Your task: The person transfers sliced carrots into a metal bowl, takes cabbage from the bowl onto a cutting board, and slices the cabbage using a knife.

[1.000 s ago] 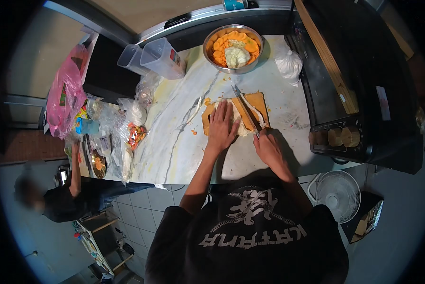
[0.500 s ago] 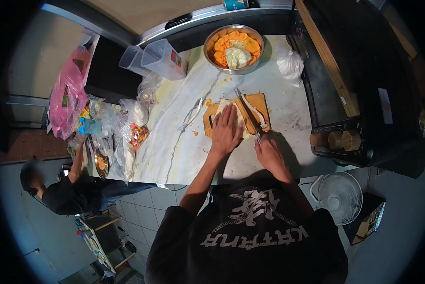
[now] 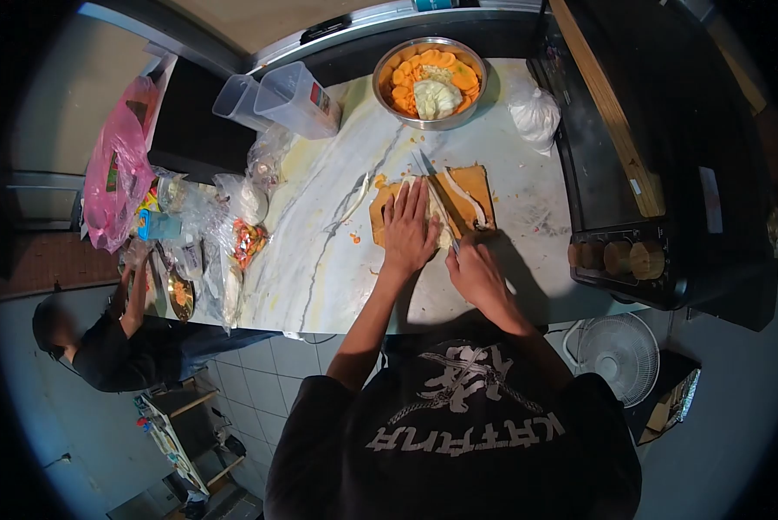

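Observation:
My left hand (image 3: pixel 410 230) lies flat, fingers stretched out, pressing a pale, flat piece of food (image 3: pixel 441 227) onto a brown cutting board (image 3: pixel 471 180). The kind of food is unclear, since the hand covers most of it. My right hand (image 3: pixel 478 270) is closed round the handle of a knife (image 3: pixel 431 185). Its long blade points away from me and lies along the right edge of the pale piece, close beside my left fingers. A thin pale strip (image 3: pixel 469 199) lies apart on the board's right side.
Beyond the board stands a steel bowl (image 3: pixel 430 120) with orange slices and a pale green chunk. A tied white bag (image 3: pixel 534 117) sits near the black oven (image 3: pixel 610 173). Clear plastic containers (image 3: pixel 298 100) and bagged food (image 3: pixel 249 241) stand left. Another person (image 3: pixel 116 351) works there.
My right hand and the knife have shifted left, bringing the blade from the board's bare part to the pale piece's edge. My left hand stays pressed down. The other person's hands moved slightly.

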### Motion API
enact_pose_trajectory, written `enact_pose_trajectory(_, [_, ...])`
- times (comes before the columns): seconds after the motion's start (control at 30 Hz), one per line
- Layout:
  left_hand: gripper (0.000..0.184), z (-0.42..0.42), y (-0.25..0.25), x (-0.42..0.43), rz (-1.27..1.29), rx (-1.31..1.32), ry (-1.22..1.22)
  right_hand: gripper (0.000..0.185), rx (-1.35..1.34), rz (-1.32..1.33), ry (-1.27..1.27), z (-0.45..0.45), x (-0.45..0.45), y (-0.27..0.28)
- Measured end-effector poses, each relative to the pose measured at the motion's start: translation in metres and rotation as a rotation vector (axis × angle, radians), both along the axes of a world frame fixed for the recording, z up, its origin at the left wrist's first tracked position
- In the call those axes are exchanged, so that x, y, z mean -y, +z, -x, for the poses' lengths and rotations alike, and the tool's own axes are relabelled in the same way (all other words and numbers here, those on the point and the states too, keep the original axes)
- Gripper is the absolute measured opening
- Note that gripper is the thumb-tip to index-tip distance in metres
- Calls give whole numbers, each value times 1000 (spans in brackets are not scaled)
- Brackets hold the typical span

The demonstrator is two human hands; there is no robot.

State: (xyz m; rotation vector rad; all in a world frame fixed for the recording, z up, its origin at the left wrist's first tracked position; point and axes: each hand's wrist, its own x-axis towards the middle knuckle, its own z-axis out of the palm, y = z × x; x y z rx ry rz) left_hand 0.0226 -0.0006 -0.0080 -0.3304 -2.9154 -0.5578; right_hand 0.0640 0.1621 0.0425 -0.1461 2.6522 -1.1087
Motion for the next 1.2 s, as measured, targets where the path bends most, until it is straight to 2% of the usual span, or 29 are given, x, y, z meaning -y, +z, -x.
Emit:
enact_pose_trajectory(0.17, [64,-1,-4,0,-14,-22,6,27,29,-13,23,-2,5,2])
enact_pose_trajectory(0.47, [64,-2,0,1,-20,-9,-8,27,-89,-55,29,-6,10,1])
enact_pose_trajectory(0.63, [65,-1,-3,1,-14,-15,5,27,10,-159,72,-3,12,1])
enact_pose_trajectory(1.2, [67,1,-3,-1,9,-16,8,24,50,-279,130,2,12,-5])
